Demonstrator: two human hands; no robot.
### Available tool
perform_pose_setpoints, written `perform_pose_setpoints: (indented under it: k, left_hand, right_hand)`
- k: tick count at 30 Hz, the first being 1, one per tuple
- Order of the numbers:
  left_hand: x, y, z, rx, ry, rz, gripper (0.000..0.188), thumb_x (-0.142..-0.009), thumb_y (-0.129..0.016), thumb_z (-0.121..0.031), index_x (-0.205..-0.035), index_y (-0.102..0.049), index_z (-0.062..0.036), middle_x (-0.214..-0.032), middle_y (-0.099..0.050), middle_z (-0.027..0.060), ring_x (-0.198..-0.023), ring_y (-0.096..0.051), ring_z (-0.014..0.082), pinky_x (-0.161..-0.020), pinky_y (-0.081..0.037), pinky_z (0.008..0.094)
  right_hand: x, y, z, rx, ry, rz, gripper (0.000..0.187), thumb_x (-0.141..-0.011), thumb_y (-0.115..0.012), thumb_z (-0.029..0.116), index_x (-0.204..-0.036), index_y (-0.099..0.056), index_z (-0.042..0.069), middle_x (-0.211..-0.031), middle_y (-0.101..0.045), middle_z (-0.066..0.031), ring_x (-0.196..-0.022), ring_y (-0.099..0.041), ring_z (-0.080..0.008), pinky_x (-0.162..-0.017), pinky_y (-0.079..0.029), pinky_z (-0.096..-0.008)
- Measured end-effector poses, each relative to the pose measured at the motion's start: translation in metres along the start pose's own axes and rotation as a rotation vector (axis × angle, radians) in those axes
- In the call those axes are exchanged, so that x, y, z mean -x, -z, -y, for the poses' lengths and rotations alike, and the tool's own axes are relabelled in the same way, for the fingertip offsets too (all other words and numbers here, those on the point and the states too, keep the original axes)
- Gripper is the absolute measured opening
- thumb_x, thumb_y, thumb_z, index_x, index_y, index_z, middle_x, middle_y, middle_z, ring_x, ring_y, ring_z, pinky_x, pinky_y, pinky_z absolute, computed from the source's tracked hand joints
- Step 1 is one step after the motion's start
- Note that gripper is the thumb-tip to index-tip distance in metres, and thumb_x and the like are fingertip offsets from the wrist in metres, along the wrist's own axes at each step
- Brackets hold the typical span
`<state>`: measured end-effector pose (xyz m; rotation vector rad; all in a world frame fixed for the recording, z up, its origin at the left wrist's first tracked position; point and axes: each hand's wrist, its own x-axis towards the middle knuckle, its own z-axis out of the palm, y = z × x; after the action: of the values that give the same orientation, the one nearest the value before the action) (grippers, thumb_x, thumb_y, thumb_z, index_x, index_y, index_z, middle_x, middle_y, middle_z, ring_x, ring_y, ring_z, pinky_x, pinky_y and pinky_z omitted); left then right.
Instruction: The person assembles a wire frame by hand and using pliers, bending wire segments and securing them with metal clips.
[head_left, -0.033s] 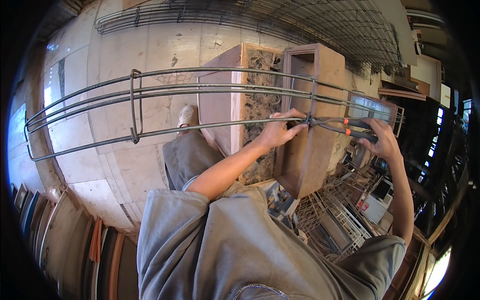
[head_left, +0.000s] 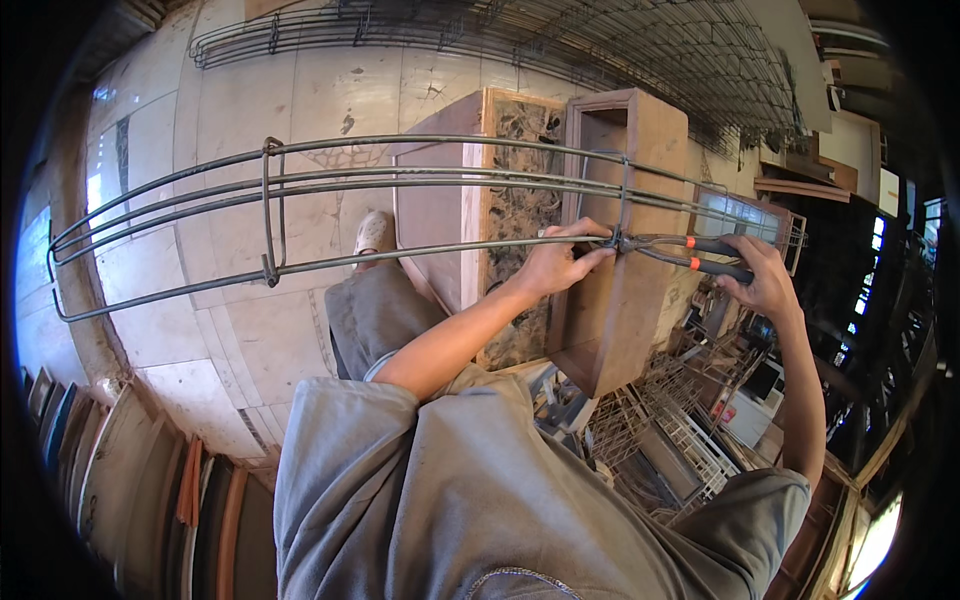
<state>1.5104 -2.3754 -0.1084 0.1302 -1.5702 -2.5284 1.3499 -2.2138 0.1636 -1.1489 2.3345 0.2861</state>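
A long cage of steel rebar (head_left: 400, 250) runs across in front of me, its bars joined by square wire stirrups (head_left: 268, 215). My left hand (head_left: 560, 262) grips the nearest bar just left of a stirrup joint. In my right hand (head_left: 768, 275) are pincers (head_left: 690, 252) with dark handles and orange bands. Their jaws meet the joint where the stirrup crosses the near bar, right beside my left fingertips. Any tie wire in the jaws is too small to make out.
Under the cage stand an open wooden box (head_left: 640, 300) and another wooden piece with a stained top (head_left: 520, 220). More rebar cages (head_left: 600, 40) lie along the far side. Boards (head_left: 120, 470) lean at the lower left; wire racks (head_left: 660, 440) clutter the lower right.
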Motion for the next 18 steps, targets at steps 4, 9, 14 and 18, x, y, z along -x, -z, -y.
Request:
perform_pose_setpoints:
  k: [4, 9, 14, 18]
  left_hand:
    - [0.001, 0.001, -0.002, -0.027, 0.0, -0.023, 0.024, -0.085, -0.075, -0.014, -0.103, -0.065, -0.0013, -0.076, -0.07, 0.0126, -0.068, -0.069, 0.0175, -0.065, -0.052, 0.0308]
    - [0.002, 0.003, -0.005, 0.021, -0.033, -0.004, 0.021, -0.088, -0.071, -0.017, -0.104, -0.064, -0.0052, -0.079, -0.069, 0.013, -0.072, -0.067, 0.0249, -0.067, -0.05, 0.0371]
    - [0.003, 0.002, -0.004, 0.007, -0.013, -0.002, 0.02, -0.088, -0.072, -0.014, -0.103, -0.063, -0.0041, -0.074, -0.067, 0.0144, -0.067, -0.066, 0.0241, -0.063, -0.048, 0.0358]
    - [0.002, -0.001, -0.002, 0.039, 0.016, -0.006, 0.02, -0.087, -0.072, -0.013, -0.102, -0.063, -0.0037, -0.072, -0.067, 0.0139, -0.065, -0.066, 0.0226, -0.061, -0.048, 0.035]
  right_hand:
    - [-0.002, -0.005, 0.001, -0.009, -0.054, 0.021, 0.049, -0.076, -0.078, 0.026, -0.114, -0.062, -0.001, -0.101, -0.066, -0.0196, -0.093, -0.063, -0.0411, -0.079, -0.052, -0.0444]
    - [0.007, -0.004, 0.018, -0.014, -0.106, 0.008, 0.052, -0.077, -0.078, 0.031, -0.116, -0.062, 0.001, -0.101, -0.066, -0.0205, -0.093, -0.064, -0.0407, -0.081, -0.053, -0.0442]
    - [0.015, 0.027, 0.07, 0.234, -0.154, 0.047, 0.058, -0.076, -0.079, 0.029, -0.126, -0.059, 0.007, -0.105, -0.064, -0.015, -0.097, -0.063, -0.036, -0.085, -0.052, -0.0423]
    - [0.024, 0.035, 0.102, 0.638, -0.009, -0.033, 0.049, -0.077, -0.077, 0.029, -0.121, -0.059, 0.016, -0.121, -0.055, -0.0154, -0.111, -0.055, -0.0327, -0.097, -0.044, -0.0476]
